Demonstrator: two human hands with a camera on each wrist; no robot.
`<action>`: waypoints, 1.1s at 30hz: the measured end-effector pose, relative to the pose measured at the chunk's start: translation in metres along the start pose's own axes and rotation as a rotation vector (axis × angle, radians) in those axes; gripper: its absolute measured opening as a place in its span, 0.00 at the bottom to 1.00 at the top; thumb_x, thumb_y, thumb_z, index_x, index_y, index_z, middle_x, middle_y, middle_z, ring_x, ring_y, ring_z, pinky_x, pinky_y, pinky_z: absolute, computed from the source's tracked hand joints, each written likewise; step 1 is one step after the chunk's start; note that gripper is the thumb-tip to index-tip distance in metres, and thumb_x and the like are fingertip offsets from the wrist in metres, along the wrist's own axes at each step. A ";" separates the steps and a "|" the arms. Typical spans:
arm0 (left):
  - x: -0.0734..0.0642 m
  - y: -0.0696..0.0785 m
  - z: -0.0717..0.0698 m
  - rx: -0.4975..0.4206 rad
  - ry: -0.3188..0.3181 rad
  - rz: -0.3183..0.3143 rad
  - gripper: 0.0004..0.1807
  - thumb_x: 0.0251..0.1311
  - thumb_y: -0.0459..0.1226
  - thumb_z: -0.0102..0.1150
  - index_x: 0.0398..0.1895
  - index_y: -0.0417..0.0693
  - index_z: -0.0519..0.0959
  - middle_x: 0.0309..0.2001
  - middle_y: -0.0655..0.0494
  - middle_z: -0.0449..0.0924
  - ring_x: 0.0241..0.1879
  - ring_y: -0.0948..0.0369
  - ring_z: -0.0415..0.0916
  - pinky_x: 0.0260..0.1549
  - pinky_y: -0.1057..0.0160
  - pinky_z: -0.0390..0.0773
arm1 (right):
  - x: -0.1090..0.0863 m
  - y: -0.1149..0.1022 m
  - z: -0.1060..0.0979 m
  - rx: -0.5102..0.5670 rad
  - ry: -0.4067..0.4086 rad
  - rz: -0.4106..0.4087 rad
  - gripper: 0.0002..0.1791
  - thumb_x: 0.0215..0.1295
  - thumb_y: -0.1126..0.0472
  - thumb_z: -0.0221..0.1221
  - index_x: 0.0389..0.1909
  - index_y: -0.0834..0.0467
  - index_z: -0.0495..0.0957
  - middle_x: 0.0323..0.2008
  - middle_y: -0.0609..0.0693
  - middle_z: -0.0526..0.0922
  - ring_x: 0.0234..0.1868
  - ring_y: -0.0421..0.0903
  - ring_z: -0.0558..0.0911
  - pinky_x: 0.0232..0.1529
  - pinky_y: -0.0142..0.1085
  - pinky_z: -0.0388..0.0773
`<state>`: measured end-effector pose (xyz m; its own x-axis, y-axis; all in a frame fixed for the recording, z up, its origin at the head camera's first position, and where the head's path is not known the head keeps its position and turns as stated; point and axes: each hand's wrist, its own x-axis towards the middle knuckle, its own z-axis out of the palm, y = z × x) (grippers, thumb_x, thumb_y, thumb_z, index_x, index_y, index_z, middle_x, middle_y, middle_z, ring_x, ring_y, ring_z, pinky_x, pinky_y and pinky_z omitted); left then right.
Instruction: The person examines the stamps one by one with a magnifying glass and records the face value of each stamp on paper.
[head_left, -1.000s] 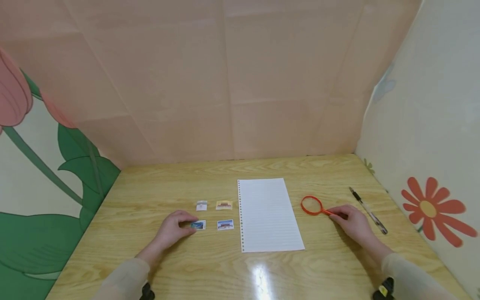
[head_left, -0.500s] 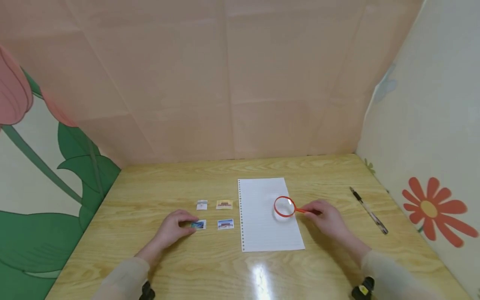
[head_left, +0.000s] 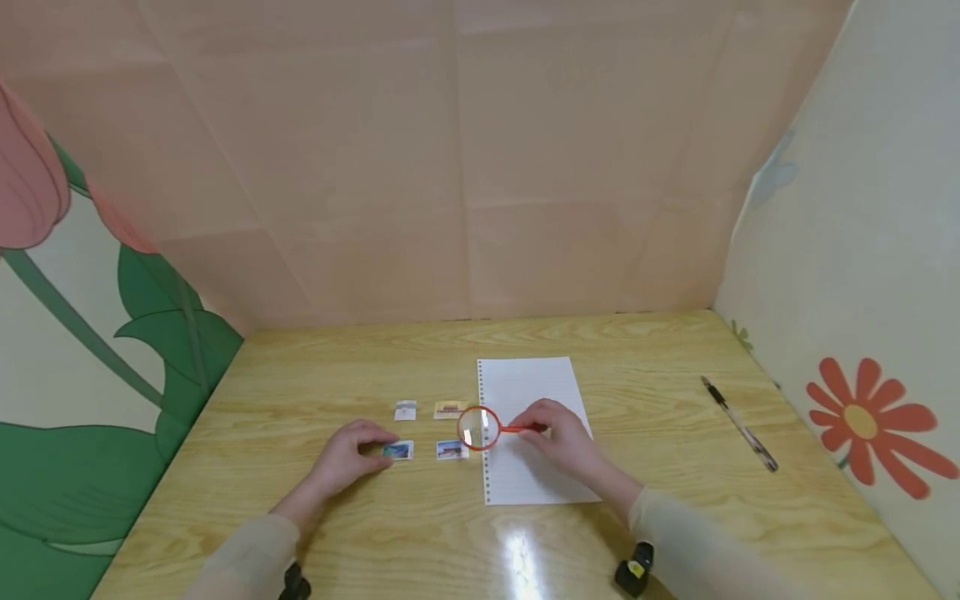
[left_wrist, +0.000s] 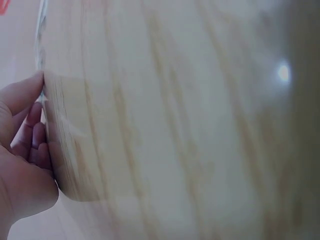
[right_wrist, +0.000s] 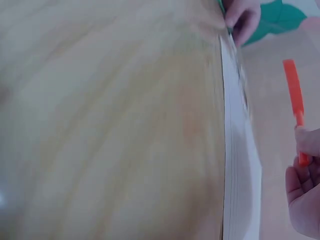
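Observation:
In the head view my right hand (head_left: 555,435) pinches the handle of a red-rimmed magnifying glass (head_left: 508,429). Its lens hangs over the left edge of a lined sheet of paper (head_left: 536,383) and overlaps a corner of a red-building stamp (head_left: 452,450). The handle (right_wrist: 294,90) shows edge-on in the right wrist view, between thumb and fingers. My left hand (head_left: 352,457) rests on the table, thumb and forefinger at the left corners of a blue-green stamp (head_left: 402,450). In the left wrist view the left hand (left_wrist: 25,150) is low against the tabletop, the stamp hidden.
Behind lie a pale stamp (head_left: 405,410) and a yellow stamp (head_left: 448,409). A black-capped pen (head_left: 741,423) lies on the right of the wooden table (head_left: 337,367). A pinkish sheet (head_left: 360,167) covers the back wall; floral walls stand at both sides.
My right hand has carried the magnifying glass leftward, from the right of the paper across it to the paper's left edge beside the stamps. The left hand has stayed at the blue-green stamp.

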<state>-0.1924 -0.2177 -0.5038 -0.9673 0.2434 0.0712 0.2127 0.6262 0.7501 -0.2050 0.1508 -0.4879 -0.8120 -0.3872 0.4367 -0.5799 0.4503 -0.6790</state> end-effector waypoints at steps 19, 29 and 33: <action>0.000 -0.008 0.001 -0.005 0.052 0.131 0.17 0.45 0.32 0.77 0.41 0.42 0.87 0.42 0.53 0.82 0.46 0.51 0.77 0.53 0.49 0.73 | 0.030 -0.038 0.092 -0.083 -0.045 -0.006 0.06 0.53 0.69 0.71 0.31 0.56 0.86 0.31 0.45 0.81 0.37 0.43 0.76 0.43 0.38 0.72; 0.000 -0.010 0.001 -0.010 0.072 0.174 0.18 0.42 0.27 0.77 0.41 0.39 0.87 0.40 0.53 0.82 0.45 0.53 0.77 0.52 0.52 0.73 | 0.033 -0.045 0.103 -0.093 -0.040 0.033 0.06 0.54 0.70 0.69 0.29 0.56 0.85 0.30 0.44 0.79 0.36 0.43 0.76 0.41 0.38 0.72; 0.000 -0.011 0.001 -0.006 0.061 0.158 0.18 0.43 0.29 0.77 0.42 0.40 0.87 0.41 0.53 0.82 0.46 0.52 0.76 0.53 0.50 0.73 | 0.033 -0.045 0.104 -0.105 -0.039 0.030 0.06 0.53 0.70 0.69 0.29 0.55 0.85 0.30 0.44 0.79 0.35 0.43 0.75 0.41 0.38 0.72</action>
<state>-0.1948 -0.2243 -0.5126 -0.9284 0.2933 0.2282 0.3625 0.5794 0.7300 -0.1987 0.0339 -0.5047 -0.8271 -0.4023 0.3925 -0.5607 0.5434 -0.6247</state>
